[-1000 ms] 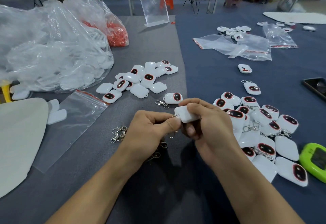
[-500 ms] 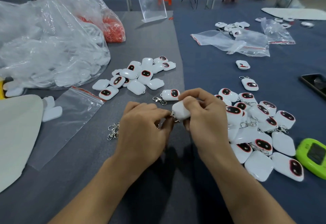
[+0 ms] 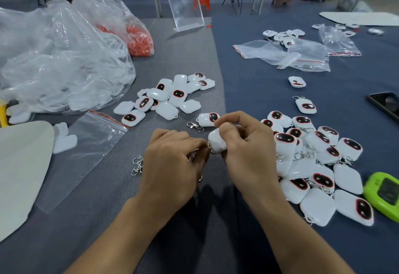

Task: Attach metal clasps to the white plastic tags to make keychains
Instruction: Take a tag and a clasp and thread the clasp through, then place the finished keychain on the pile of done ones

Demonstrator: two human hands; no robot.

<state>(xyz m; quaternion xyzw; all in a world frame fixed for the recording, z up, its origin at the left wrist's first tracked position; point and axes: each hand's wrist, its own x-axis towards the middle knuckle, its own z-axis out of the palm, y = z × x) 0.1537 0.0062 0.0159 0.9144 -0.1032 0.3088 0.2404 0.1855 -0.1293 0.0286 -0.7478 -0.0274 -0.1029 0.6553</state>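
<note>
My right hand (image 3: 246, 155) grips a white plastic tag (image 3: 217, 143) just above the table, its back side up. My left hand (image 3: 172, 165) pinches a small metal clasp (image 3: 197, 155) against the tag's left corner; my fingers hide most of the clasp. A pile of plain white tags (image 3: 166, 99) lies beyond my hands. Right of my hands sits a heap of tags with clasps fitted (image 3: 313, 161). Loose clasps (image 3: 138, 164) lie to the left of my left hand. One tag with a clasp (image 3: 207, 120) rests just behind my hands.
A big clear bag of white parts (image 3: 60, 62) and an orange-filled bag (image 3: 138, 38) fill the left. Empty zip bags (image 3: 86, 150) (image 3: 287, 54) lie flat. A green device (image 3: 384, 191) and a phone (image 3: 386, 104) sit at the right edge. An acrylic stand (image 3: 185, 6) is at the back.
My left hand has rolled over so its back faces up and its fingers close in on the tag's corner. The tag has tilted slightly in my right hand.
</note>
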